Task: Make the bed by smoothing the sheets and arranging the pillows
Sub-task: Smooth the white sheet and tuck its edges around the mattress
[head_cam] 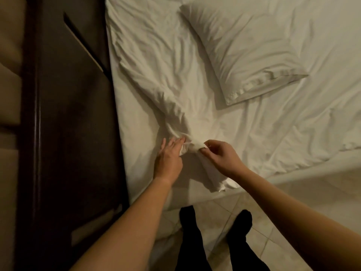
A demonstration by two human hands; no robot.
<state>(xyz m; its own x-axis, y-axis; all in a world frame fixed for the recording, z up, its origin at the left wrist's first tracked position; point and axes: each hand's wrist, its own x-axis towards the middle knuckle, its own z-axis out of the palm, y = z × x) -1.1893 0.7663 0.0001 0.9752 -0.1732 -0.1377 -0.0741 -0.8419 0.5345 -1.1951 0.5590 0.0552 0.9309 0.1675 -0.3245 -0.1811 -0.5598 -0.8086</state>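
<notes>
A white, crumpled top sheet (166,75) lies bunched in a twisted band across the bed, from the upper left down to the near edge. My right hand (218,155) pinches a fold of that sheet between thumb and fingers near the bed's edge. My left hand (169,157) rests just beside it, fingers spread, fingertips touching the same gathered fold. A white pillow (240,49) lies askew on the wrinkled bedding (293,122) at the upper right. The smooth fitted sheet (136,133) shows to the left of my hands.
A dark wooden headboard or bed frame (74,133) runs along the left of the mattress, with beige wall panelling (9,75) beyond. My legs in dark trousers (195,241) stand on a tiled floor (259,231) at the mattress corner.
</notes>
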